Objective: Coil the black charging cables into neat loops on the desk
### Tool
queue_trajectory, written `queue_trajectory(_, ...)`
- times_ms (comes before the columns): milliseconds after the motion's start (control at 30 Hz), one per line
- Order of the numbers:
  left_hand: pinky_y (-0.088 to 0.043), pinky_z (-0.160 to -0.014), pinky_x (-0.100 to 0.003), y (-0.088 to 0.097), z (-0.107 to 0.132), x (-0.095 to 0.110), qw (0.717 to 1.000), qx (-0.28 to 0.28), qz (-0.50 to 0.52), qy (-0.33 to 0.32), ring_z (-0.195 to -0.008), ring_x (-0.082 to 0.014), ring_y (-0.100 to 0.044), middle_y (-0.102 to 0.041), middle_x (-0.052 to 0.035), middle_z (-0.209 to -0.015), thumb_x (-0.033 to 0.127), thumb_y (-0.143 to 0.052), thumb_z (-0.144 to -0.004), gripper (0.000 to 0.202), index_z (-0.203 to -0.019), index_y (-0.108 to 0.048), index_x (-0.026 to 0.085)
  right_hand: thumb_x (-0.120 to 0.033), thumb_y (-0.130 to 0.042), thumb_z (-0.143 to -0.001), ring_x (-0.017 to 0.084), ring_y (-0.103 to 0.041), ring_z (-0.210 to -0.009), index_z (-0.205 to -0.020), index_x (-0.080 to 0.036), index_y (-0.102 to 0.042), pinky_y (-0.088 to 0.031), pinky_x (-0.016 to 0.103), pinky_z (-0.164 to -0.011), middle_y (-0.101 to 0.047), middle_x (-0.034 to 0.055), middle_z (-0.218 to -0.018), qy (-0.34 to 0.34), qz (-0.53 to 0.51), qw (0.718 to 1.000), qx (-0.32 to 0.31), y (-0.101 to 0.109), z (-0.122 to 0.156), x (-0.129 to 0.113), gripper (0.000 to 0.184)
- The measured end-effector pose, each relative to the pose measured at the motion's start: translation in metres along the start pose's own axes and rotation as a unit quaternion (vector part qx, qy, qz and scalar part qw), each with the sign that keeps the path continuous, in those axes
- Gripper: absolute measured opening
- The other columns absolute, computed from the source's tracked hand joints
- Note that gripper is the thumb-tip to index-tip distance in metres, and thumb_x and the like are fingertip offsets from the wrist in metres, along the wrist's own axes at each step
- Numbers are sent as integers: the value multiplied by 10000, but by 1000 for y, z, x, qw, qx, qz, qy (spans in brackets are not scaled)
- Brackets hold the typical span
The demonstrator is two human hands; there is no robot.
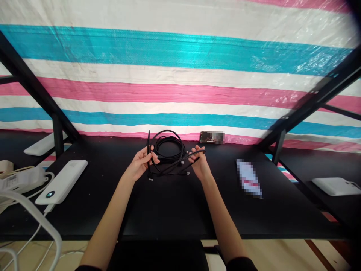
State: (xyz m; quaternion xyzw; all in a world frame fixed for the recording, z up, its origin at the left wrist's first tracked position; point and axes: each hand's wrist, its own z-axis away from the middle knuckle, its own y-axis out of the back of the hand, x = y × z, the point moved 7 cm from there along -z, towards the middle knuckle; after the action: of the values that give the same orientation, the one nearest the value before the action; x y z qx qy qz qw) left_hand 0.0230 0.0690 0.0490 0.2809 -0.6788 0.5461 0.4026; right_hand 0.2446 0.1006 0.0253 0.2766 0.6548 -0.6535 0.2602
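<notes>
My left hand (143, 162) is closed around one side of a black cable (172, 166), its fingers pinching a few strands that stick up past the thumb. Farther right, my right hand (199, 162) grips a loop of the same-looking black cable between thumb and fingers. The strands stretch across the gap between the two hands, and connector ends show near each side. Just behind the hands a coiled black cable (169, 141) lies on the black table (169, 210). Whether the held strands join that coil, I cannot tell.
A phone (211, 137) leans at the table's back edge, by the striped sheet (180, 90). A blurred packet (249, 178) lies to the right. At left are a white power bank (62, 181) and a power strip (21, 178) with white cords. Black frame posts (58, 135) flank the table.
</notes>
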Motion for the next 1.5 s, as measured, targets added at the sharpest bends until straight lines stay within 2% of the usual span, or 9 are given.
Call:
queue_trajectory(200, -530, -580, -145, 6, 0, 9, 993, 39, 106, -44, -580, -79, -640, -632, 50, -650, 166, -763, -651, 303, -915, -613, 175, -409, -799, -600, 14, -259, -409, -708, -204, -563, -205, 137, -339, -399, -80, -587, 0, 31, 999, -39, -3, 1, 0, 331)
queue_trajectory(400, -519, -533, -113, 9, 2, 8, 991, 54, 121, -26, -545, -63, -625, -618, 44, -641, 115, -717, -691, 265, -939, -631, 154, -360, -738, -686, 39, -353, -449, -900, -217, -643, -302, 174, -398, -471, -56, -626, -24, 132, 983, -128, -14, 8, 7, 274)
queue_trajectory(500, -523, -525, -119, 4, 1, 4, 992, 33, 120, -12, -526, -68, -624, -603, 46, -618, 120, -707, -704, 249, -936, -622, 145, -365, -713, -700, 80, -490, -583, -1071, -257, -615, -395, 197, -469, -569, -16, -793, -16, 161, 977, -139, -16, 10, 9, 398)
queue_trajectory(633, -532, -532, -129, -6, 0, -3, 993, 1, 119, 9, -545, -85, -646, -612, 49, -617, 137, -733, -686, 288, -940, -599, 151, -367, -711, -692, 140, -587, -891, -1185, -308, -546, -494, 265, -744, -605, 19, -1052, 31, 197, 973, -117, -11, 5, 7, 523)
queue_trajectory(767, -538, -542, -140, -13, -1, -9, 993, -26, 112, 28, -586, -109, -670, -633, 36, -638, 162, -730, -700, 295, -952, -577, 153, -376, -721, -684, 200, -542, -1095, -1236, -300, -504, -439, 368, -938, -580, 55, -1173, 73, 270, 954, -108, -9, 2, 7, 597)
queue_trajectory(1000, -545, -594, -151, -12, -2, -10, 993, -19, 111, 27, -612, -106, -671, -638, 37, -646, 186, -737, -701, 318, -970, -571, 159, -400, -737, -669, 244, -398, -1271, -1336, -328, -387, -357, 451, -1025, -435, 93, -1353, 97, 368, 919, -102, -9, 5, 14, 756)
queue_trajectory(1200, -525, -558, -141, -8, -2, -7, 992, 4, 123, 11, -588, -93, -657, -601, 59, -613, 139, -707, -718, 279, -950, -556, 175, -397, -723, -686, 233, -456, -1198, -1319, -332, -392, -418, 405, -953, -443, 91, -1307, 118, 407, 900, -102, -13, 8, 10, 717)
queue_trajectory(1367, -521, -560, -142, -4, -2, -1, 991, 21, 128, -16, -567, -82, -644, -576, 80, -585, 148, -735, -687, 319, -940, -543, 186, -401, -696, -718, 179, -582, -881, -1063, -254, -572, -470, 332, -795, -597, 47, -939, 63, 393, 888, -230, -35, 21, 22, 395)
queue_trajectory(1500, -524, -579, -161, -9, 0, -3, 995, -6, 98, -24, -603, -101, -656, -598, 69, -600, 200, -754, -680, 358, -954, -523, 188, -366, -764, -651, 174, -580, -883, -1057, -240, -578, -475, 307, -774, -598, 43, -961, 57, 387, 869, -303, -54, 39, 34, 464)
